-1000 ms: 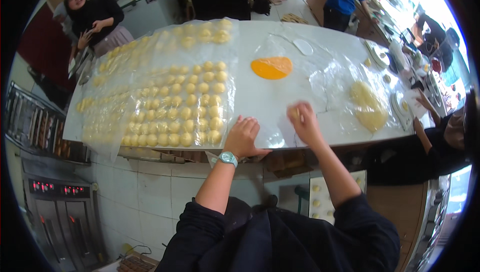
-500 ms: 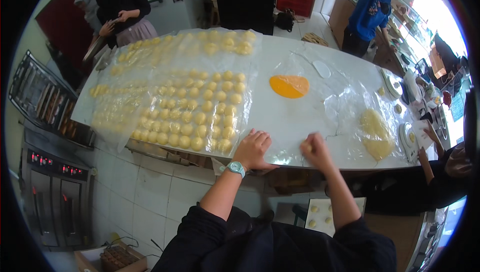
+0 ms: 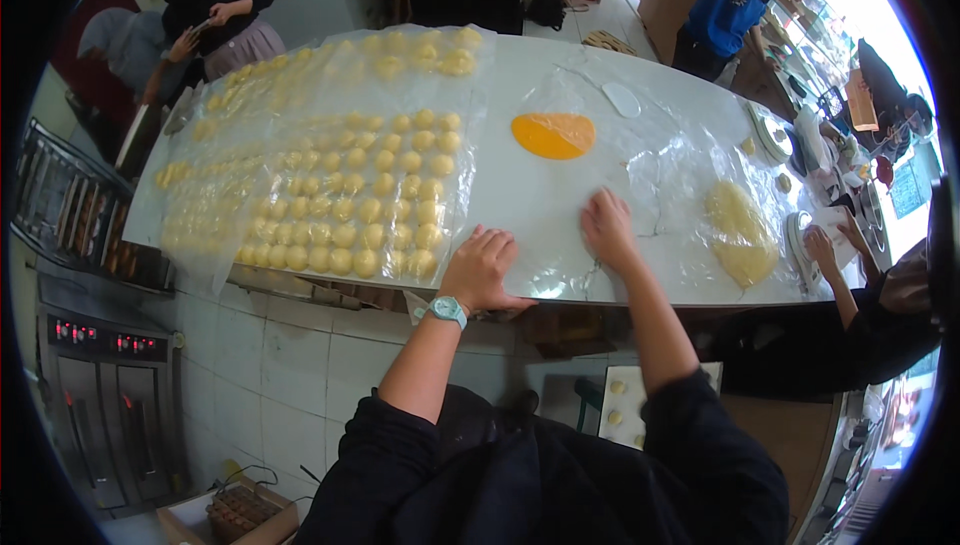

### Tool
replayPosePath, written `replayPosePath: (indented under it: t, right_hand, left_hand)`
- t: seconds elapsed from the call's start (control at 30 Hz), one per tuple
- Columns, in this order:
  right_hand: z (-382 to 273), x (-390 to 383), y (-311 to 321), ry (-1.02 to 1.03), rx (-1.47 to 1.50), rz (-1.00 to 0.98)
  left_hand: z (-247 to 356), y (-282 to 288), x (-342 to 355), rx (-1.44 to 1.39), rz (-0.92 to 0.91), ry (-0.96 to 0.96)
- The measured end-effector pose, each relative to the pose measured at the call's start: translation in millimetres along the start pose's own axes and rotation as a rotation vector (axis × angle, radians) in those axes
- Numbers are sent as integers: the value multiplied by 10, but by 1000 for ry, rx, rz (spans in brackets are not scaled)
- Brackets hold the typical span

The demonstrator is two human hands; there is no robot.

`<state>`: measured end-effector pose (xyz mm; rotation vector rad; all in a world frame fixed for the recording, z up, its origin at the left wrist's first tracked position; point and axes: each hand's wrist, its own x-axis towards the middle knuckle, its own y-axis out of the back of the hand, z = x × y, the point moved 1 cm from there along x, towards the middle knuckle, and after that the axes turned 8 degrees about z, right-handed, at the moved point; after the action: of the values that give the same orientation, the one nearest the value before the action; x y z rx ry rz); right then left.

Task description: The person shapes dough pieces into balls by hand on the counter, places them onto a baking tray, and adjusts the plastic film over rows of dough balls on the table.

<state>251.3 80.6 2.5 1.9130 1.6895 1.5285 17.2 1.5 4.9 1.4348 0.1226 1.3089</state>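
My left hand (image 3: pixel 480 270), with a pale green watch (image 3: pixel 449 311) on the wrist, rests palm down at the table's near edge, its fingers stretched and holding nothing. Further in on the white table (image 3: pixel 545 210), my right hand (image 3: pixel 606 227) is closed and pressed against the top; whatever lies under its fingers is hidden. Many round yellow dough balls (image 3: pixel 369 211) sit in rows to the left, partly under clear plastic sheeting (image 3: pixel 215 220). Beyond my right hand lies a flat orange dough scraper (image 3: pixel 553 136). A large lump of yellow dough (image 3: pixel 741 235) lies under plastic to the right.
A whitish oval scraper (image 3: pixel 621 99) lies near the far edge. At the right end stand kitchen scales (image 3: pixel 772 133), where a co-worker's hands (image 3: pixel 825 253) are busy. Below the table is a tray (image 3: pixel 625 410) with dough balls. An oven (image 3: pixel 105 375) stands left. Other people stand beyond the table.
My right hand has moved away from the near edge, further onto the table. The left hand stays flat at the edge. The whole view has shifted slightly.
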Motion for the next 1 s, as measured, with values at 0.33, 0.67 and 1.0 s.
replayPosePath:
  t: [0.33, 0.67, 1.0]
  right_hand:
    - [0, -264, 171, -146, 69, -131]
    - [-258, -411, 44, -112, 329, -156]
    - [-489, -353, -219, -89, 323, -13]
  left_hand:
    - [-38, 39, 5, -4, -33, 50]
    - [-96, 34, -59, -8, -51, 63]
    - [-69, 24, -69, 15, -17, 43]
